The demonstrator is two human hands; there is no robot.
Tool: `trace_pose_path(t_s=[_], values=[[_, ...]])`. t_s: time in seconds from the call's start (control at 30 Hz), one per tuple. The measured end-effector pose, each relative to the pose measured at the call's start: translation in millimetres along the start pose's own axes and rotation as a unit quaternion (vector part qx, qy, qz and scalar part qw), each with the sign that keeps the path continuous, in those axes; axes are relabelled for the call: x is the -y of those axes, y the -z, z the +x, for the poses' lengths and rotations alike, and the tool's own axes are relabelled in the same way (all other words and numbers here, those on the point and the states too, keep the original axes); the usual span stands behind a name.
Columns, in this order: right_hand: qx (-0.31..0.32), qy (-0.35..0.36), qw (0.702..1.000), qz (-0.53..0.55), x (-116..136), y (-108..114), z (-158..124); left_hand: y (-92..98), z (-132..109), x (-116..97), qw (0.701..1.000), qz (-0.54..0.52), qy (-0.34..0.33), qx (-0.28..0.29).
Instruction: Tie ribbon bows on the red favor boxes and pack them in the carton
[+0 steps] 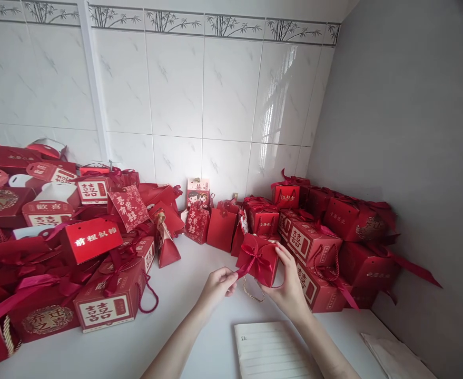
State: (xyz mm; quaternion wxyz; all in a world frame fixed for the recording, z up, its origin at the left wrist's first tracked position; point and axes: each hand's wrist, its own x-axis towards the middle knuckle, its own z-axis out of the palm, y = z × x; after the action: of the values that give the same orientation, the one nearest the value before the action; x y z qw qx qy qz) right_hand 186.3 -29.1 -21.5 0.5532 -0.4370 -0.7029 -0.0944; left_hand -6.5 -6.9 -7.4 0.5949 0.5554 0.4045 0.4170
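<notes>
A small red gift box (268,261) with a ribbon bow (256,257) on its face is held above the white table. My right hand (288,281) grips it from the right side, fingers over the top and thumb beneath. My left hand (220,282) is closed in a pinch on a loose tail of the red ribbon, at the box's lower left. A gold twisted cord (254,296) hangs in a loop under the box. Just behind stand a plain red gift bag (222,229) and a patterned red one (197,225).
Red gift boxes (105,308) lie in a jumbled heap on the left. More boxes (314,245) are stacked at right against the grey wall (409,131). A lined notebook (274,350) lies in front of me, and pale papers (393,358) sit at the right edge. Tiled wall (176,89) closes the back.
</notes>
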Motion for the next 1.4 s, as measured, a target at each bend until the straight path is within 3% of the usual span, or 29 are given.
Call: trace_pose_path(t_s=[0.27,0.37,0.47,0.53,0.7,0.8,0.93,1.1,1.2,1.4], values=[[0.012,0.026,0.999,-0.029,7.2,1.8,0.6,6.3,9.9,14.1,0.993,0.038,0.001,-0.113],[0.022,0.045,0.998,-0.023,11.6,1.1,0.1,8.7,10.5,12.2,0.982,0.041,-0.046,-0.180],[0.045,0.062,0.997,-0.006,16.0,-1.5,-1.6,8.3,5.8,6.3,0.966,0.033,-0.135,-0.217],[0.056,0.070,0.996,-0.001,17.6,-3.6,-2.9,6.2,1.1,3.0,0.954,0.041,-0.207,-0.214],[0.068,0.072,0.995,-0.007,18.1,-6.2,-3.8,-1.2,-4.2,3.3,0.918,0.124,-0.349,-0.145],[0.071,0.068,0.995,-0.009,18.5,-5.8,-3.2,-2.4,-3.4,5.6,0.886,0.174,-0.396,-0.167],[0.066,0.068,0.995,-0.008,18.5,-5.8,-3.2,-0.7,-5.7,4.7,0.824,0.230,-0.470,-0.219],[0.058,0.056,0.997,0.011,17.5,-5.0,-3.8,-5.3,-11.0,1.0,0.747,0.270,-0.585,-0.161],[0.050,0.057,0.997,0.032,19.3,-2.9,-3.7,-10.4,-13.0,-0.7,0.709,0.288,-0.622,-0.162],[0.020,0.063,0.996,0.063,27.6,-0.6,-4.4,-14.7,-22.1,-3.3,0.678,0.335,-0.635,-0.158]])
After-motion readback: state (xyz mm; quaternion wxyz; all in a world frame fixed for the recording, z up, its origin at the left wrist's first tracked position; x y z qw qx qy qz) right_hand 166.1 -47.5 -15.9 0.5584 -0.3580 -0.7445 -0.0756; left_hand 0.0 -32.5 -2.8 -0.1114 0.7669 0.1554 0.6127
